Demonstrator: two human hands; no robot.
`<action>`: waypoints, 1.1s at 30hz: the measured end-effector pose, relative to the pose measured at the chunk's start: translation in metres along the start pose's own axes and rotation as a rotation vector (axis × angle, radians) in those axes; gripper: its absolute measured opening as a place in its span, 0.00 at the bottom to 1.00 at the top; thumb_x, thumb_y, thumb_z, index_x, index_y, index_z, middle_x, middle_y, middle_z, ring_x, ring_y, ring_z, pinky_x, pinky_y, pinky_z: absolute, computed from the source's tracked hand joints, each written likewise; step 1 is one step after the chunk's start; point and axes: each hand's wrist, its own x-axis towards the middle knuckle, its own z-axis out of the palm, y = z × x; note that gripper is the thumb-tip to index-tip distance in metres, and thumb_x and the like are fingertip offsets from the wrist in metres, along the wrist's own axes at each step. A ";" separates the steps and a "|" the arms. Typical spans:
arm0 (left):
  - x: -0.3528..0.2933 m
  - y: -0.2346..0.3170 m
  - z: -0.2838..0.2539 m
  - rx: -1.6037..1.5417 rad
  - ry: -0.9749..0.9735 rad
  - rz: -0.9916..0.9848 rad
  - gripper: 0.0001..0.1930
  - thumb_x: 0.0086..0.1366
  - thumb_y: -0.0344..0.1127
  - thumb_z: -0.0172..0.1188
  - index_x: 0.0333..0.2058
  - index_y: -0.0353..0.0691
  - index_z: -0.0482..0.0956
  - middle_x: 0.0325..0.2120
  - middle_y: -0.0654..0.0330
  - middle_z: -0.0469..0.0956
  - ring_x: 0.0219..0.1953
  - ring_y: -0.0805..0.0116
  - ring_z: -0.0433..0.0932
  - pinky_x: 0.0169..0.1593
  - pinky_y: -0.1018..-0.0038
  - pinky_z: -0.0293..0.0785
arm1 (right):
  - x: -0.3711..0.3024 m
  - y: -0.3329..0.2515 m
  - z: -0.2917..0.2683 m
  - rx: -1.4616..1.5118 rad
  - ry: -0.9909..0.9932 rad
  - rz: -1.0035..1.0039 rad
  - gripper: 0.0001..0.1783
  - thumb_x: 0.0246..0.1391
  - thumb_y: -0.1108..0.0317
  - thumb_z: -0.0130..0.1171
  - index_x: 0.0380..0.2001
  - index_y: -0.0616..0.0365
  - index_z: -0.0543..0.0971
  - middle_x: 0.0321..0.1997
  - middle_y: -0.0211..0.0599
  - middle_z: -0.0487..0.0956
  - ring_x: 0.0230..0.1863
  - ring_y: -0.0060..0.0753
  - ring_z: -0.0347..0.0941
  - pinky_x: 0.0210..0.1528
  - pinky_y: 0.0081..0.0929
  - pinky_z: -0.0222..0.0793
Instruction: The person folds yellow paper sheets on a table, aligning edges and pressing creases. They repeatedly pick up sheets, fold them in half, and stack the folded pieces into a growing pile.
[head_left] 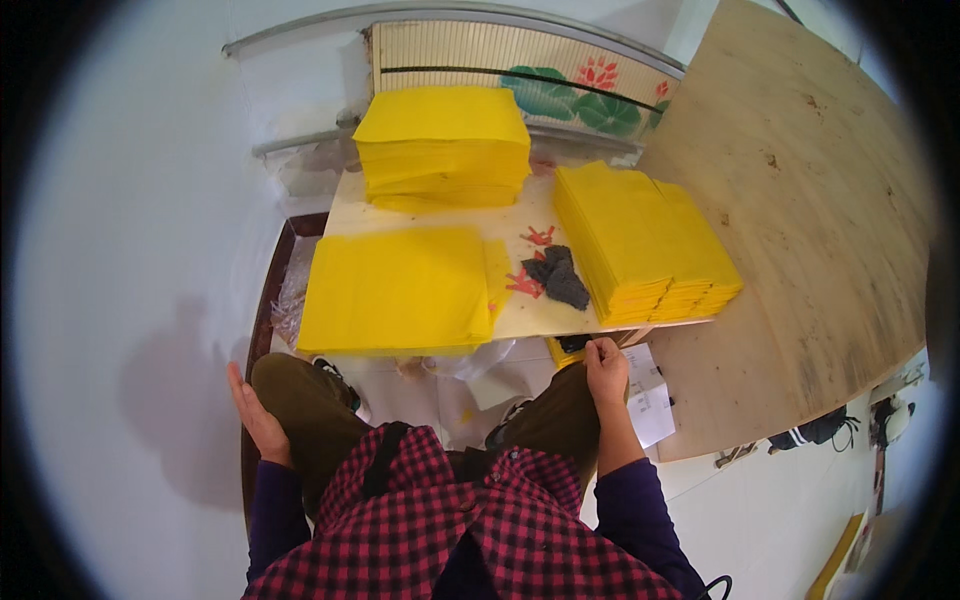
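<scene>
My left hand [260, 415] is beside my left knee, fingers stretched out, holding nothing. Over by my right knee, my right hand [607, 370] has its fingers curled closed; whatever they hold, if anything, is hidden. In front of me a stack of yellow sheets [390, 290] lies at the table's near left edge, with a few sheets jutting out on its right side. A taller yellow stack [440, 145] stands behind it. Bundled yellow sheets [645, 235] lie at the right. Between the stacks are a crumpled dark grey cloth [558, 276] and red strips [524, 284].
The stacks rest on a pale wooden table [535, 315]. A large wooden board [800, 230] rises along the right. Behind the table is a slatted panel with painted lotus leaves [600, 100]. White paper [650, 395] hangs near my right hand. A white wall [150, 250] borders the left.
</scene>
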 end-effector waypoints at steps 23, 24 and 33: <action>-0.011 0.054 0.182 0.100 -0.946 0.350 0.25 0.58 0.28 0.59 0.56 0.37 0.70 0.55 0.48 0.71 0.61 0.50 0.66 0.64 0.63 0.61 | -0.001 -0.010 0.010 -0.220 -0.111 -0.053 0.07 0.53 0.64 0.61 0.28 0.54 0.78 0.23 0.42 0.79 0.26 0.47 0.76 0.29 0.37 0.70; -0.013 0.055 0.196 0.093 -0.980 0.382 0.26 0.58 0.29 0.60 0.57 0.37 0.69 0.56 0.48 0.70 0.61 0.50 0.65 0.64 0.63 0.61 | -0.002 -0.010 0.009 -0.217 -0.115 -0.045 0.07 0.53 0.64 0.61 0.28 0.55 0.78 0.23 0.42 0.78 0.26 0.47 0.76 0.29 0.37 0.70; -0.031 0.044 0.263 0.170 -1.053 0.421 0.27 0.58 0.34 0.61 0.57 0.36 0.69 0.56 0.46 0.69 0.58 0.46 0.67 0.62 0.61 0.62 | 0.002 -0.007 0.004 -0.187 -0.095 -0.017 0.07 0.53 0.64 0.61 0.27 0.56 0.79 0.23 0.42 0.78 0.26 0.45 0.76 0.29 0.36 0.70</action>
